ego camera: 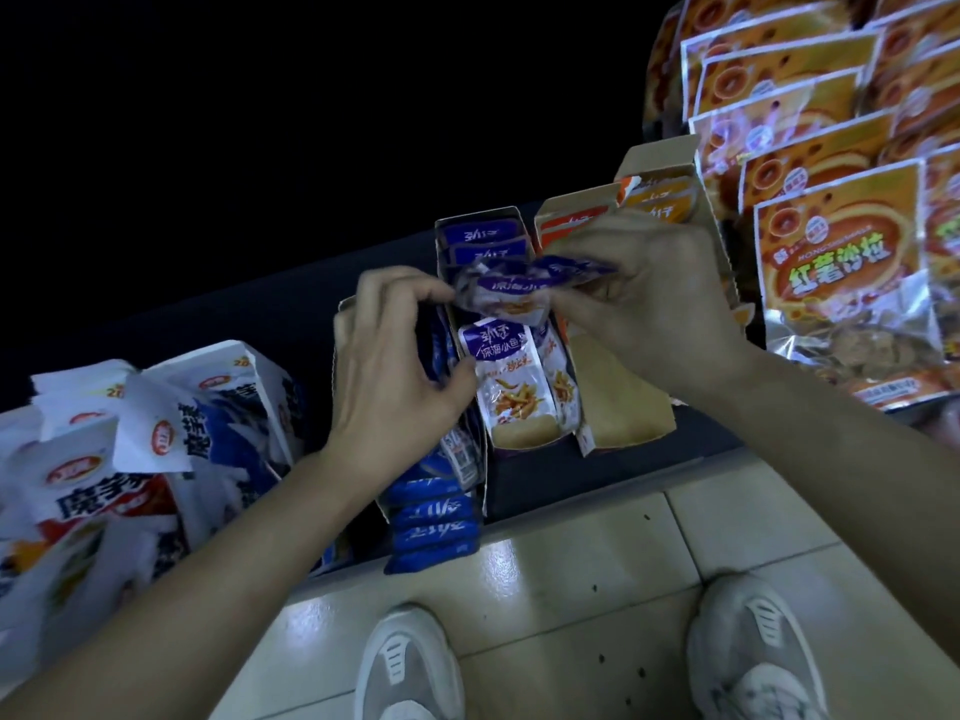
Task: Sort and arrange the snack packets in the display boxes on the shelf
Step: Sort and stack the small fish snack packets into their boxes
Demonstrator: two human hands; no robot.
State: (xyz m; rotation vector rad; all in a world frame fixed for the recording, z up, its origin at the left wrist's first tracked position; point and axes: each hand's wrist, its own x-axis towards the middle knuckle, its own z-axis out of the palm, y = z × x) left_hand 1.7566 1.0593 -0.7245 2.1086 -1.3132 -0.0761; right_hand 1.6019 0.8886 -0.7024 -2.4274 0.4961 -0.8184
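A small purple snack packet (511, 293) hangs crumpled above the purple display box (496, 449). My left hand (400, 376) pinches its left end, and my right hand (654, 298) grips its right end together with another purple packet (576, 265). Inside the purple box, more purple packets (511, 376) stand upright in front, with others (483, 241) at the back. Left of it sits a blue display box (431, 522) holding blue packets. To the right, an orange display box (623, 407) shows a bare cardboard floor and orange packets (660, 200) at its rear.
Large white and blue snack bags (156, 444) crowd the shelf on the left. Orange bags (841, 252) hang in rows at the right. The shelf edge (597, 491) runs diagonally, with tiled floor and my two grey shoes (410, 667) below it.
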